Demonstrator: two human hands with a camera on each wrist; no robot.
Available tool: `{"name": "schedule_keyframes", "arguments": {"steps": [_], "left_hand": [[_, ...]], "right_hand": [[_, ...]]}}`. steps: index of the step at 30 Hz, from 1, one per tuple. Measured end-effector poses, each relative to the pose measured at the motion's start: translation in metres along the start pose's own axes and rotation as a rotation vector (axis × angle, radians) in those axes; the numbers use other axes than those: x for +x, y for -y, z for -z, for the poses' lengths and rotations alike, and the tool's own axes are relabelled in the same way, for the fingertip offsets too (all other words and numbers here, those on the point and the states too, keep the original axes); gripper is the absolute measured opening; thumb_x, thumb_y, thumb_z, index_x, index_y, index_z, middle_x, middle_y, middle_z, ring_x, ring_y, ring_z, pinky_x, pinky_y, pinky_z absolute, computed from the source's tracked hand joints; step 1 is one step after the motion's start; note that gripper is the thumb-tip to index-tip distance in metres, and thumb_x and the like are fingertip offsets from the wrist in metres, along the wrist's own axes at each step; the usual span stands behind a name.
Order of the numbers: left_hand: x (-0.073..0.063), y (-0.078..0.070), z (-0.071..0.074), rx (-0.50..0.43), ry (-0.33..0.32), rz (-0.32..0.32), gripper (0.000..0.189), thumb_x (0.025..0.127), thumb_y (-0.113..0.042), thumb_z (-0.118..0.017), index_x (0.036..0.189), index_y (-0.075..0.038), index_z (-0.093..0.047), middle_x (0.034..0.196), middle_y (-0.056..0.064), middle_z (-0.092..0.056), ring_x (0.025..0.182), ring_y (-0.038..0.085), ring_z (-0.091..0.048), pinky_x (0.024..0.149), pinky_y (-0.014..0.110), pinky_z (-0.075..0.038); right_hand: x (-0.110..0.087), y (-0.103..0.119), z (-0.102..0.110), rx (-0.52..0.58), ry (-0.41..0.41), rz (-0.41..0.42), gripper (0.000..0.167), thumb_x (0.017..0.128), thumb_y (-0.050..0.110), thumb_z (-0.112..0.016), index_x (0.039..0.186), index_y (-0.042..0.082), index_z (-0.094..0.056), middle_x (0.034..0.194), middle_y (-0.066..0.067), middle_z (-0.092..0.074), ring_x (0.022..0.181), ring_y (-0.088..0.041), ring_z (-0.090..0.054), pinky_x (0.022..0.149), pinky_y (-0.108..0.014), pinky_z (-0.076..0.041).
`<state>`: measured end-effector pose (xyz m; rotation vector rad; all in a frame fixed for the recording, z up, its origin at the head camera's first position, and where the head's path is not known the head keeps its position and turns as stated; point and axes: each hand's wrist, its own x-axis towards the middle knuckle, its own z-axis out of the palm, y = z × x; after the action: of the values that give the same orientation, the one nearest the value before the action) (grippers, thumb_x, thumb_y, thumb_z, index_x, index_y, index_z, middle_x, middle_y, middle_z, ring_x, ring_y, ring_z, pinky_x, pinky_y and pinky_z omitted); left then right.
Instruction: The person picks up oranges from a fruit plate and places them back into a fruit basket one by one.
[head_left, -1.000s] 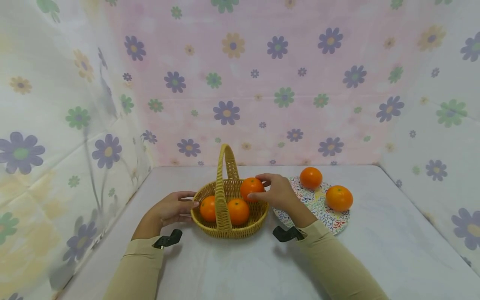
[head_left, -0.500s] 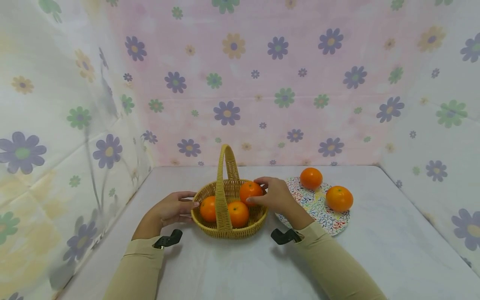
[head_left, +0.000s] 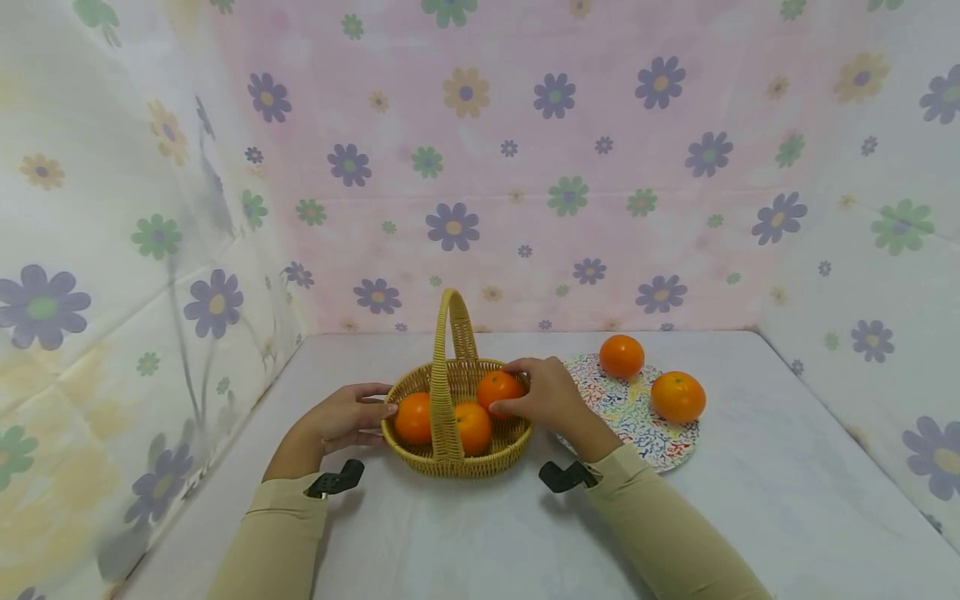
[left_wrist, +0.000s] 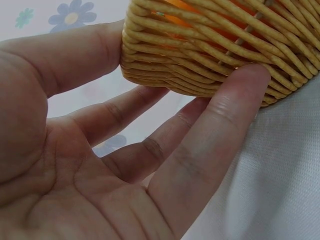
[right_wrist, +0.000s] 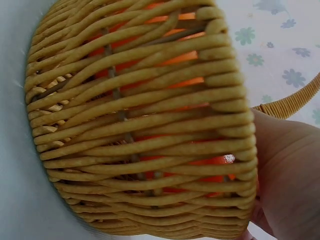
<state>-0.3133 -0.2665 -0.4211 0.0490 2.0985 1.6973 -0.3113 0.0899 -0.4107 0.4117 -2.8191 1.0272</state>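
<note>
A yellow woven basket (head_left: 480, 468) with a tall arched handle stands on the table. My left hand (head_left: 347, 419) holds the basket's left end, its thumb over the rim and other fingers against the outer wall (left_wrist: 200, 65). Inside lie two oranges, a left one (head_left: 413, 418) and a middle one (head_left: 472, 429) partly behind the handle. My right hand (head_left: 551, 400) reaches over the right rim and grips a third orange (head_left: 498, 390) between thumb and fingers, low in the basket. In the right wrist view the basket wall (right_wrist: 145, 120) hides most of the fruit and the fingertips.
Right of the basket lies a round plate (head_left: 637, 433) with a multicoloured speckled pattern. Two oranges rest on it, one at the back (head_left: 622, 357) and one on the right (head_left: 678, 397). Flowered cloth (head_left: 525, 192) hangs around the pale table (head_left: 450, 542).
My right hand has moved slightly left and down, lowering its orange deeper into the basket. The other two oranges there have shifted slightly left. My left hand stays at the rim.
</note>
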Motion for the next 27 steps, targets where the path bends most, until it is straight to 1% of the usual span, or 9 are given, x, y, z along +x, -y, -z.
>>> {"name": "schedule_keyframes", "arguments": {"steps": [7, 10, 23, 27], "left_hand": [[0.0, -0.0018, 0.0003, 0.009, 0.004, -0.001, 0.069, 0.097, -0.025, -0.074, 0.153, -0.003, -0.042, 0.134, 0.02, -0.063, 0.107, 0.028, -0.072, 0.091, 0.049, -0.062], [0.0, -0.0022, -0.0002, 0.014, 0.005, 0.002, 0.069, 0.097, -0.025, -0.074, 0.153, -0.003, -0.042, 0.135, 0.02, -0.063, 0.107, 0.028, -0.072, 0.091, 0.048, -0.062], [0.0008, 0.0008, 0.0008, 0.013, -0.002, -0.001, 0.068, 0.097, -0.024, -0.073, 0.153, -0.002, -0.042, 0.13, 0.017, -0.066, 0.106, 0.027, -0.072, 0.092, 0.049, -0.062], [0.0012, 0.0008, 0.0012, 0.015, -0.001, -0.003, 0.068, 0.097, -0.024, -0.074, 0.153, -0.002, -0.042, 0.132, 0.018, -0.065, 0.106, 0.028, -0.072, 0.092, 0.049, -0.062]], "right_hand": [[-0.0012, 0.0002, -0.0012, -0.054, -0.004, 0.01, 0.063, 0.074, 0.052, -0.091, 0.126, 0.022, -0.075, 0.111, 0.001, -0.071, 0.099, -0.022, -0.05, 0.083, -0.036, -0.05], [-0.0011, -0.0007, -0.0017, -0.058, -0.006, 0.011, 0.062, 0.073, 0.053, -0.091, 0.125, 0.023, -0.075, 0.111, 0.002, -0.071, 0.099, -0.021, -0.05, 0.082, -0.034, -0.049], [-0.0009, -0.0026, -0.004, -0.063, 0.005, 0.025, 0.063, 0.075, 0.053, -0.09, 0.128, 0.023, -0.073, 0.118, 0.002, -0.072, 0.102, -0.021, -0.052, 0.088, -0.037, -0.051], [-0.0009, -0.0019, -0.0021, -0.019, 0.006, 0.036, 0.06, 0.076, 0.049, -0.09, 0.126, 0.021, -0.074, 0.121, 0.0, -0.072, 0.109, -0.024, -0.056, 0.097, -0.042, -0.054]]}}
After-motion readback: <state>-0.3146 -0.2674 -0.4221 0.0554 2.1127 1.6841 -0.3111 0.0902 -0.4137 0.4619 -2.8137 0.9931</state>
